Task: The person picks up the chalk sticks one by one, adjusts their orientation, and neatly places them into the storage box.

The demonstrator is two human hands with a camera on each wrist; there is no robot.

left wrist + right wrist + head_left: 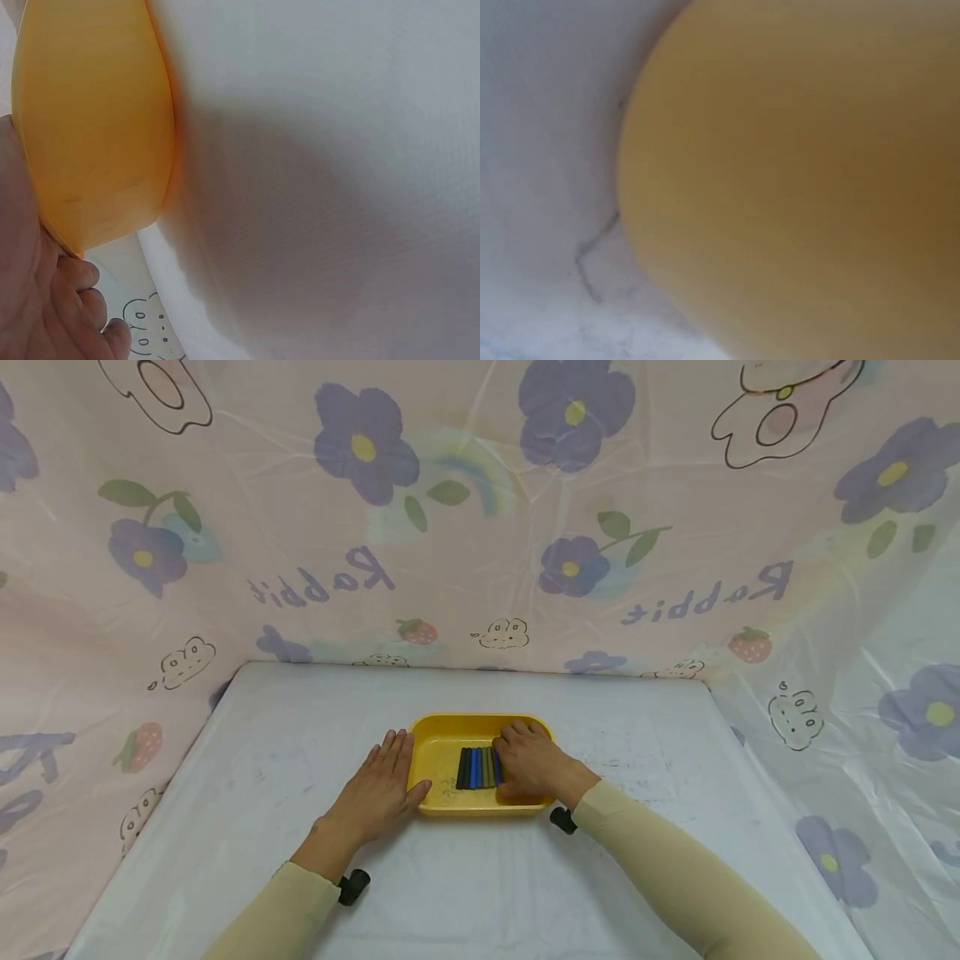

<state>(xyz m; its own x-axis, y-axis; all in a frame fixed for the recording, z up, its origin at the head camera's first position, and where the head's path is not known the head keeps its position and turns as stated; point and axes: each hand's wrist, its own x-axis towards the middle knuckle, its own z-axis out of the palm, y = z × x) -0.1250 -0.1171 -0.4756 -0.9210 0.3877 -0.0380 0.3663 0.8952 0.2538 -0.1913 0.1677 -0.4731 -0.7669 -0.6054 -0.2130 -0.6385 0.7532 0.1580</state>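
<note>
A yellow tray (438, 727) sits mid-table and holds a row of short sticks (476, 768), black, blue and olive, lying side by side. My left hand (378, 781) lies flat on the table against the tray's left side, its thumb touching the rim. In the left wrist view the tray's outer wall (97, 127) is right beside that hand's fingers (45, 315). My right hand (531, 762) is inside the tray on the right end of the row, fingers curled over the sticks and thumb at their near ends. It hides the rightmost sticks. The right wrist view shows only the blurred tray wall (795, 187).
The table (300, 735) has a white cover with faint scuff marks (592, 262). A pink flowered plastic sheet (480, 527) walls it in at the back and both sides. The tray stands a little back from the table's near edge.
</note>
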